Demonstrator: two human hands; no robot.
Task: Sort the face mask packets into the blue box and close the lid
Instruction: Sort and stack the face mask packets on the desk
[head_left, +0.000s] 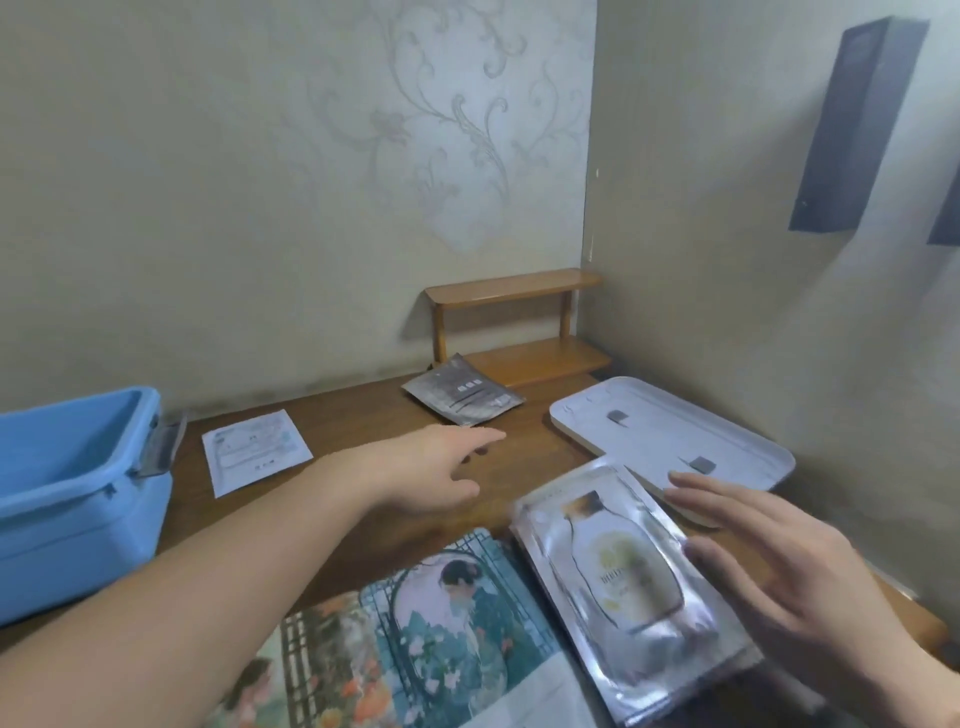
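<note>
A silver foil packet (628, 582) printed with a pale bottle shape and yellow flowers lies at the near right of the counter (353, 415), its small lettering too blurred to read; the right hand (779, 577) touches its right edge with fingers straight and spread, grip apart. The left hand (441, 467) reaches across the middle of the counter, fingers relaxed and holding nothing, pointing toward a dark grey packet (462, 397) by the wooden shelf (514, 322). A white packet (254, 449) lies beside the open blue box (78, 493) at the left, and the white lid (670, 431) rests at the right.
</note>
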